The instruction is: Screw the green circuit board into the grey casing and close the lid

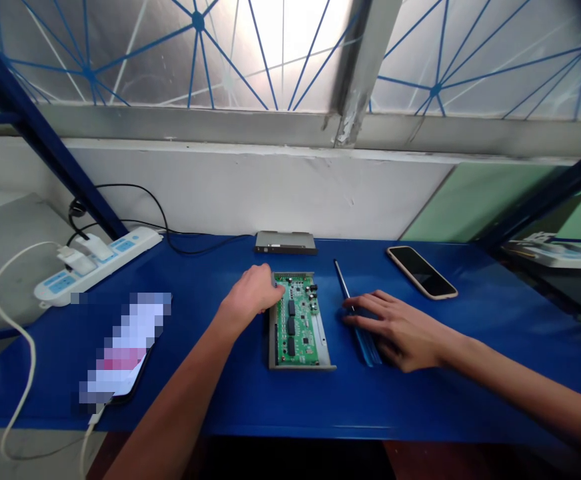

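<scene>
A green circuit board (295,320) lies in a shallow metal case (323,341) on the blue table. My left hand (253,293) is closed on the upper left edge of this case, with the thumb over the board's corner and the other fingers down the outer side. To the right, a screwdriver (341,277) with a blue see-through handle lies along the tabletop, its shaft pointing away from me. My right hand (383,323) is over it, fingers curled across the screwdriver where shaft and handle meet. The right thumb is mostly hidden under the palm.
A flat metal cover (285,242) stands against the back wall. One phone (422,272) lies at the right; another phone (130,353), partly blurred out, charges at the left. A white power strip (115,255) with plugs and cables sits at the back left. Blue frame posts (65,147) flank the table.
</scene>
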### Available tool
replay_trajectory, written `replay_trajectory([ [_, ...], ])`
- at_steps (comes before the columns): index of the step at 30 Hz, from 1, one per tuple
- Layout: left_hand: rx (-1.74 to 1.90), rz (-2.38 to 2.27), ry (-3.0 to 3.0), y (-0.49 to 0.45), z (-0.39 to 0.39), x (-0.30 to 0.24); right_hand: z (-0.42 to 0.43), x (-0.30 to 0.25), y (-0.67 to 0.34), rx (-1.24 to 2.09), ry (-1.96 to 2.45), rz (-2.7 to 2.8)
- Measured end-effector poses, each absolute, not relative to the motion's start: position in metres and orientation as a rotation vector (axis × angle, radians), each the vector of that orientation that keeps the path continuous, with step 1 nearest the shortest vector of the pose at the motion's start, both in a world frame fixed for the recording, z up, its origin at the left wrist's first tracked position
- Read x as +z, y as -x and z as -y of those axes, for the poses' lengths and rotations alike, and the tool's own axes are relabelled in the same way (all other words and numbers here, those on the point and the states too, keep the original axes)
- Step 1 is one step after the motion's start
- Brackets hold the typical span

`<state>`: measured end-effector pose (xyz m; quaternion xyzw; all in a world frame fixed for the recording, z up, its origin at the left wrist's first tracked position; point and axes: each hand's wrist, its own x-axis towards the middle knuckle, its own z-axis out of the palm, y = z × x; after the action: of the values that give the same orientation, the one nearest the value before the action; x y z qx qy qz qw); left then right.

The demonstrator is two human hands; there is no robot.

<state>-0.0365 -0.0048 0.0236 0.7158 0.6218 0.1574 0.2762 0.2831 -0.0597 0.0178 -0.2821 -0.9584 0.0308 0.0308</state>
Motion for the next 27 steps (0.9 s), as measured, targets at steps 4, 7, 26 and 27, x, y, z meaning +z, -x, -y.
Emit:
replay_trajectory([
  [4,0.490,-1.739,-1.998,0.033,0.005,0.025,0.020,0.020,-0.266,0.218,1.016,2.575],
  [7,0.423,-1.767,-1.938,0.032,0.007,0.028,-0.032,0.018,-0.229,0.203,1.237,2.349],
  [26,0.835,-1.573,-1.760,0.044,-0.017,0.014,-0.077,0.064,-0.178,0.046,1.143,1.644],
  [27,0.876,-1.506,-1.696,0.045,-0.019,0.014,-0.070,0.073,-0.183,0.077,1.104,1.556],
])
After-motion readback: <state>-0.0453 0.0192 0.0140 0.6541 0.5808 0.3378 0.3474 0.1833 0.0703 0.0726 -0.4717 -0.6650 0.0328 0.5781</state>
